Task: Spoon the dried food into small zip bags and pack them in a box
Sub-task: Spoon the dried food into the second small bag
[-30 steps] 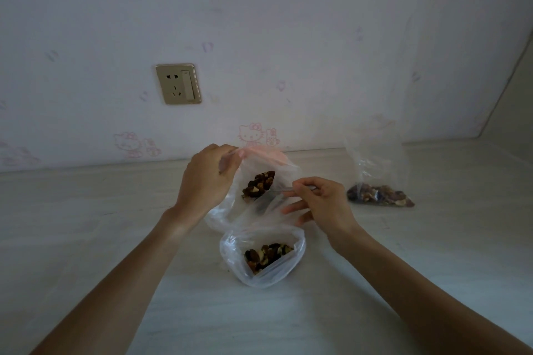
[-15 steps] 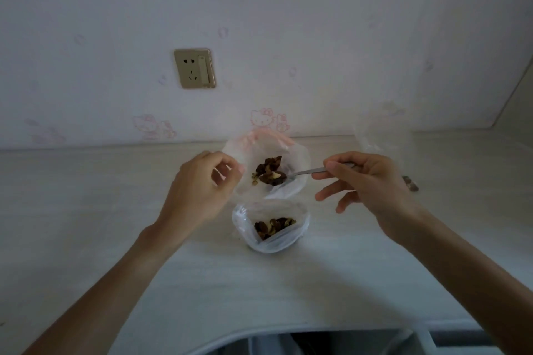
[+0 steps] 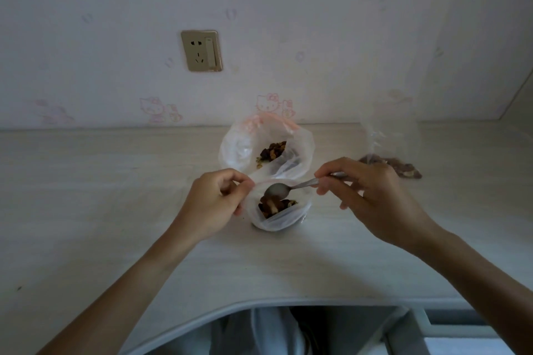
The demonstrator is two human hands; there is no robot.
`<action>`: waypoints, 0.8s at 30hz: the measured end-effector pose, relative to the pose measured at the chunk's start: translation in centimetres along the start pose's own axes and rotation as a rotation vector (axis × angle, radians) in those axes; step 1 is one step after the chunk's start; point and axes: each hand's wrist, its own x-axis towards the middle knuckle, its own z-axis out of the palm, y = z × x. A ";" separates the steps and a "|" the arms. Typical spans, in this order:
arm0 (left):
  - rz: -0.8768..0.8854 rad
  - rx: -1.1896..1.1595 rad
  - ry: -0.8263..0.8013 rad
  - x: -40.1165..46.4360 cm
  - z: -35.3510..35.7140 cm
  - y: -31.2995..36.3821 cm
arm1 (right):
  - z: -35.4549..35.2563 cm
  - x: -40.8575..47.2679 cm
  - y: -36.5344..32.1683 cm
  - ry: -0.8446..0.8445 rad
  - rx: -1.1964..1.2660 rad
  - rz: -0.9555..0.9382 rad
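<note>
Head view showed the right hand (image 3: 372, 196) pinching the spoon (image 3: 291, 189), which had come from the big bag (image 3: 266, 153) to tip over the small bag (image 3: 278, 207); its load looked just dropped. The left hand (image 3: 215, 204) pinched the small bag's rim. Both bags held dried food. Right of the small bag lay a third bag (image 3: 389, 164). No box showed.

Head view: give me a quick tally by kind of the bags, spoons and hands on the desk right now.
Plastic bags holding dried food: 3, namely the near small bag, the larger open bag behind it, and the far bag at right.
Spoons: 1, the metal spoon.
Hands: 2, left hand and right hand.
Total: 6.
</note>
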 end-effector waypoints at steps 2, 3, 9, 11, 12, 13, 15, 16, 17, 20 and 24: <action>-0.008 -0.022 0.014 0.0 0.1 -0.3 | -0.2 -0.1 -0.1 -0.005 -0.170 -0.161; -0.010 -0.038 0.017 -0.1 0.2 -0.5 | -0.3 -0.1 0.0 -0.003 -0.216 -0.219; 0.018 -0.118 0.028 -0.4 0.6 -1.1 | -0.3 0.4 1.5 0.140 0.185 -0.046; 0.008 -0.125 0.027 -0.3 0.8 -1.4 | 0.6 1.2 2.1 0.228 0.422 0.151; -0.005 -0.137 0.023 -0.3 0.9 -1.4 | 1.1 1.7 2.3 0.261 0.501 0.242; -0.016 -0.155 0.019 -0.2 0.9 -1.5 | 1.7 2.1 2.6 0.279 0.548 0.330; -0.026 -0.189 0.013 -0.2 1.0 -1.7 | 2.9 3.0 3.0 0.276 0.576 0.480; -0.027 -0.194 0.007 -0.3 0.9 -1.8 | 3.5 3.4 3.3 0.271 0.583 0.540; -0.027 -0.194 -0.001 -0.3 0.9 -1.9 | 3.9 3.8 3.6 0.270 0.593 0.593; -0.038 -0.192 -0.007 -0.5 0.8 -1.9 | 5.1 4.9 4.3 0.272 0.591 0.705; -0.070 -0.184 0.008 -0.6 0.7 -1.7 | 6.0 5.7 4.9 0.235 0.497 0.771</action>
